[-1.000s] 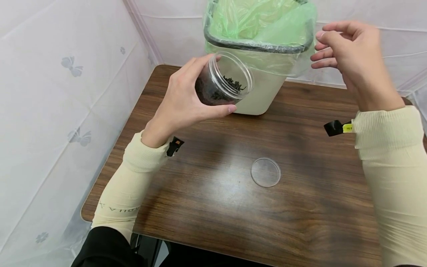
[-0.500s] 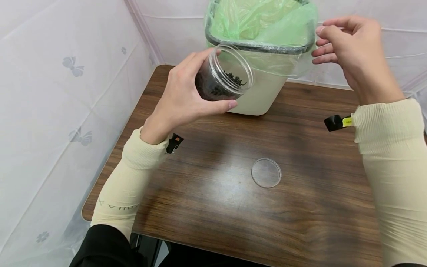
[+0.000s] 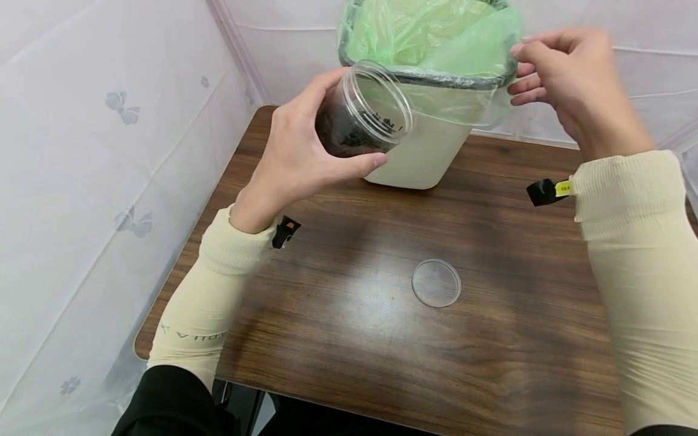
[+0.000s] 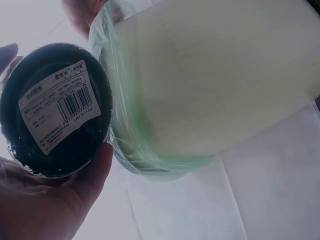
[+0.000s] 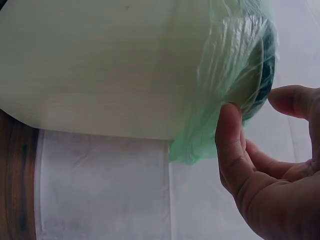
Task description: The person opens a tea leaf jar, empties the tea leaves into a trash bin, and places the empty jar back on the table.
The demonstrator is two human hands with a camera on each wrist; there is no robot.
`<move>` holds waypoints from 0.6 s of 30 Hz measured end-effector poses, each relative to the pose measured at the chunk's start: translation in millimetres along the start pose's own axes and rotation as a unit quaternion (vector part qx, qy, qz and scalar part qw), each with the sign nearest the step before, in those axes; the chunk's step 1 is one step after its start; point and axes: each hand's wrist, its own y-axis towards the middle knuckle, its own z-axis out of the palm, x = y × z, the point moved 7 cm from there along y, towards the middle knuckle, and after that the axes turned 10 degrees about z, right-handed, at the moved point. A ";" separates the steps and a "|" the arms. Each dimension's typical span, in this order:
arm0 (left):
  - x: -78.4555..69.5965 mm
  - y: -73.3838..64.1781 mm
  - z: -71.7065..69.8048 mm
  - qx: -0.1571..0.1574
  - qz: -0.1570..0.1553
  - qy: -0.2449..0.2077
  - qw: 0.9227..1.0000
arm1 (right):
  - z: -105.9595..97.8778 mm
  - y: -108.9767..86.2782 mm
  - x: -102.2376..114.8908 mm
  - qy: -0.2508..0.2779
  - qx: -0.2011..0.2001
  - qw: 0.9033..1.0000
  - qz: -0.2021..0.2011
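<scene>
My left hand [image 3: 297, 142] grips a clear plastic jar [image 3: 349, 130] from its left side, with the thumb along the lower side. Dark, dry leafy bits [image 3: 387, 124] lie inside. The jar leans with its uncapped mouth to the right, overlapping the front rim of a bin [image 3: 420, 157]. In the left wrist view, the jar's base shows a barcode label [image 4: 60, 107]. My right hand [image 3: 578, 85] is at the bin's right rim, thumb and fingers loosely bent on either side of it. A green bag [image 3: 436, 42] lines the bin and folds over its rim.
A round clear lid [image 3: 436, 283] lies flat on the brown wooden table [image 3: 338, 339], in front of the bin. White patterned sheeting [image 3: 125, 181] hangs at the left and behind the bin.
The jar in my left hand has risen slightly toward the bin's rim. My right hand has shifted left, up to the rim. Bin and lid stay in place.
</scene>
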 end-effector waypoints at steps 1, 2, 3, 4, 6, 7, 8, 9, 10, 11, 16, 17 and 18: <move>0.1 0.2 -0.3 -0.002 0.002 0.001 1.000 | 0.4 0.9 0.0 -0.004 -0.001 1.000 0.003; 0.1 0.4 -0.7 -0.003 0.004 0.004 1.000 | 1.0 1.6 -0.1 -0.008 -0.002 1.000 0.005; 0.4 0.6 -1.2 -0.005 0.006 0.006 1.000 | 1.7 2.5 0.1 -0.014 -0.004 1.000 0.009; 0.5 0.9 -1.6 -0.006 0.007 0.009 1.000 | 2.5 3.5 0.3 -0.020 -0.005 1.000 0.010; 0.8 1.5 -2.5 -0.007 0.010 0.012 1.000 | 4.5 5.0 1.0 -0.035 -0.006 0.999 0.013; 0.9 1.8 -2.9 -0.007 0.012 0.013 1.000 | 5.8 5.6 1.5 -0.045 -0.007 0.999 0.013; 1.1 2.0 -3.4 -0.007 0.012 0.015 1.000 | 7.1 5.8 2.0 -0.062 -0.009 0.998 0.012; 1.3 2.3 -3.7 -0.006 0.012 0.015 1.000 | 8.5 6.3 2.8 -0.078 -0.011 0.997 0.011; 1.6 2.5 -3.9 -0.006 0.010 0.015 1.000 | 10.0 6.6 3.7 -0.095 -0.015 0.995 0.010; 2.0 2.7 -4.1 -0.005 0.010 0.015 1.000 | 11.7 6.7 4.7 -0.116 -0.018 0.993 0.011; 2.4 3.5 -4.9 -0.007 0.009 0.014 1.000 | 19.2 10.1 8.4 -0.192 -0.038 0.980 0.015; 2.5 3.7 -5.0 -0.007 0.009 0.014 1.000 | 20.1 10.7 8.6 -0.207 -0.041 0.977 0.015; 2.4 3.5 -5.1 -0.008 0.009 0.015 1.000 | 20.8 11.2 8.5 -0.219 -0.045 0.975 0.014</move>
